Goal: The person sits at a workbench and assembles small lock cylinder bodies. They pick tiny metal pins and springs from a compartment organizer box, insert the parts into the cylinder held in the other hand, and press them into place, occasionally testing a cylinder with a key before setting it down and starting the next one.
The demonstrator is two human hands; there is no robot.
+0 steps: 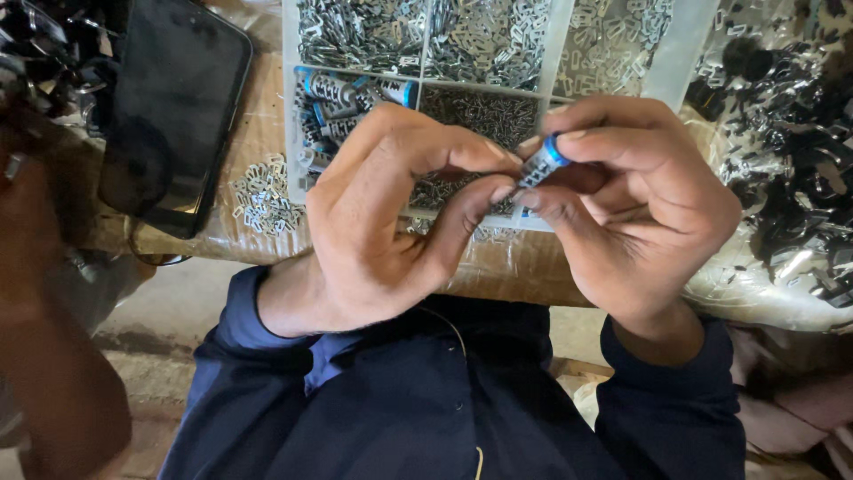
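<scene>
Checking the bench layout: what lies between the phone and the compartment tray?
In the head view, a small pile of loose metal clips lies between the black phone and the compartment tray.

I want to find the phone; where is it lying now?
In the head view the black phone lies at upper left on the table, left of the compartment tray, beside loose metal clips.

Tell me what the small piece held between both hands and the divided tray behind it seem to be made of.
The small silvery stack with a blue end cap, pinched between left hand and right hand, looks like bright, shiny metal clips with a matte blue plastic end. The white divided tray looks like translucent plastic, since its walls are milky.
</scene>
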